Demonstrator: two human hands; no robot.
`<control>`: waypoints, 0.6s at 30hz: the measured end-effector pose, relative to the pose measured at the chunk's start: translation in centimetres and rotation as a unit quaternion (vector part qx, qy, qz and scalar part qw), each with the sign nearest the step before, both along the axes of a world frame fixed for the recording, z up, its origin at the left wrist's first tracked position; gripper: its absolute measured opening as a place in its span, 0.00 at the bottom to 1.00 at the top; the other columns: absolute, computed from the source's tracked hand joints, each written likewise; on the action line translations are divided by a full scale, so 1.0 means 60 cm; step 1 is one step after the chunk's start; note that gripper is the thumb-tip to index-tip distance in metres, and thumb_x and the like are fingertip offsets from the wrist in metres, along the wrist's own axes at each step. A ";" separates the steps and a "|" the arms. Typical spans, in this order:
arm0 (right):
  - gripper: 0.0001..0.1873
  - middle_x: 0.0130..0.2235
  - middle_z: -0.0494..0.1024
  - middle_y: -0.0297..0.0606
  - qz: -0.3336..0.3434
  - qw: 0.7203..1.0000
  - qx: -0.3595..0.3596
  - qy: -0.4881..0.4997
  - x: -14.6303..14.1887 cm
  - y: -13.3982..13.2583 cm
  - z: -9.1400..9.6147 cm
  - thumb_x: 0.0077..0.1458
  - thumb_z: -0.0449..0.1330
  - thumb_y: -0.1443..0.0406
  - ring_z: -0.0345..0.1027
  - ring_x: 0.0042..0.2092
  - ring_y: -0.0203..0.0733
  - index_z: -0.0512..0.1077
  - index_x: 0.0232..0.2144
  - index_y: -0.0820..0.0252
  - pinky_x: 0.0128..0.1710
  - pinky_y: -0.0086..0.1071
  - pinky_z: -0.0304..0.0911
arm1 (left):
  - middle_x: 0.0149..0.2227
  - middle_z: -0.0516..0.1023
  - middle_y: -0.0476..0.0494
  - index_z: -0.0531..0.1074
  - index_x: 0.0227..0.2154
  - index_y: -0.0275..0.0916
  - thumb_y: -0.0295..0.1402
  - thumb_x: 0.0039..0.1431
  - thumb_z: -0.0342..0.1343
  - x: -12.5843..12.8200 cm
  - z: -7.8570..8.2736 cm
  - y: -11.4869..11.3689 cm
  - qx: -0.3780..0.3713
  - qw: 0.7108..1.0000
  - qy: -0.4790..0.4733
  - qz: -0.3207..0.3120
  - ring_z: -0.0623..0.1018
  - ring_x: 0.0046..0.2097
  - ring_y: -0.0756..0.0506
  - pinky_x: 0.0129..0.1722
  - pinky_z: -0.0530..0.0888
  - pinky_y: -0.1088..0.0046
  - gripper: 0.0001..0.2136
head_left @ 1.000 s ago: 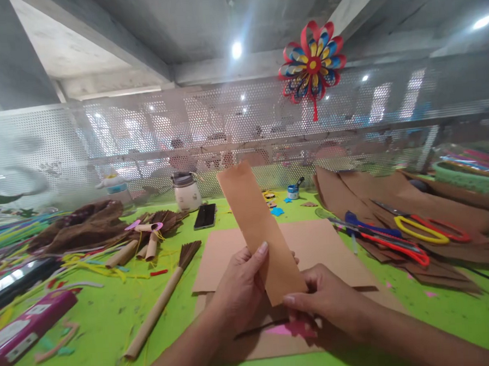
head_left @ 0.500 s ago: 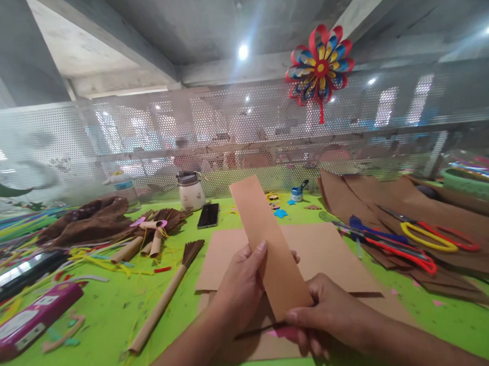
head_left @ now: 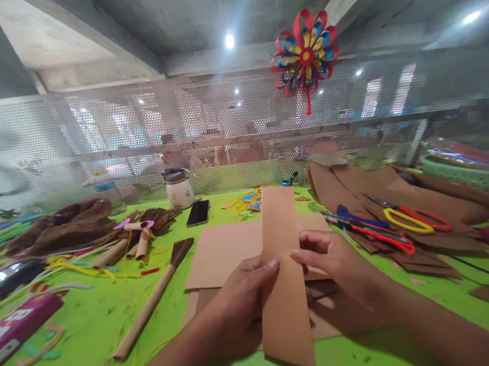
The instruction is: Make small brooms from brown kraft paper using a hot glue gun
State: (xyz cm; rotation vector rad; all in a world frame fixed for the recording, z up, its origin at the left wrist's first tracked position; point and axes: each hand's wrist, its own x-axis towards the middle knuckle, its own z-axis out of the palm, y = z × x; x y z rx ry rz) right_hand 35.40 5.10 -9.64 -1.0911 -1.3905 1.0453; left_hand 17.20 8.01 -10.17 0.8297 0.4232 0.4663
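A long strip of brown kraft paper [head_left: 280, 219] stands nearly upright in front of me, over a stack of brown paper sheets [head_left: 223, 255]. My left hand [head_left: 244, 292] grips its left side, thumb flat on the front and fingers behind. At the right edge, my right hand [head_left: 342, 262] pinches the strip between thumb and fingers; the fingertips behind it are partly hidden. Left of the sheets lies a rolled paper tube with a fringed end [head_left: 156, 297].
Scissors with yellow and red handles [head_left: 408, 220] and blue-and-red tools [head_left: 378, 230] lie on brown paper [head_left: 445, 194] at right. A phone [head_left: 198, 213], a white jar [head_left: 178, 189] and a purple box [head_left: 26, 328] sit on the green table. A perforated screen [head_left: 208, 114] stands behind.
The strip has turned from slanting to nearly upright and come lower. My right hand has moved from its bottom end up to its right edge. The view has shifted slightly right.
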 end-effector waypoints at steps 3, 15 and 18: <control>0.12 0.26 0.71 0.32 -0.009 0.999 -0.020 0.029 -0.005 0.001 -0.006 0.49 0.64 0.59 0.61 0.28 0.33 0.74 0.28 0.63 0.29 0.28 0.59 | 0.33 0.79 0.35 0.72 0.43 0.33 0.39 0.60 0.53 0.000 -0.002 0.001 0.015 0.999 0.026 0.017 0.79 0.33 0.41 0.38 0.73 0.62 0.15; 0.14 0.35 0.79 0.39 0.012 0.997 -0.021 0.073 -0.009 0.005 -0.022 0.48 0.65 0.60 0.71 0.38 0.44 0.78 0.37 0.59 0.39 0.36 0.68 | 0.27 0.77 0.43 0.73 0.34 0.35 0.35 0.58 0.55 0.000 0.007 0.016 0.109 0.989 0.045 0.085 0.77 0.27 0.45 0.33 0.73 0.68 0.08; 0.09 0.37 0.79 0.39 0.005 0.998 0.066 0.003 -0.005 0.005 -0.021 0.51 0.63 0.63 0.71 0.41 0.43 0.79 0.37 0.57 0.42 0.35 0.67 | 0.29 0.78 0.42 0.74 0.33 0.34 0.36 0.56 0.57 -0.005 -0.002 0.019 0.113 0.989 0.024 0.090 0.77 0.30 0.45 0.34 0.72 0.69 0.09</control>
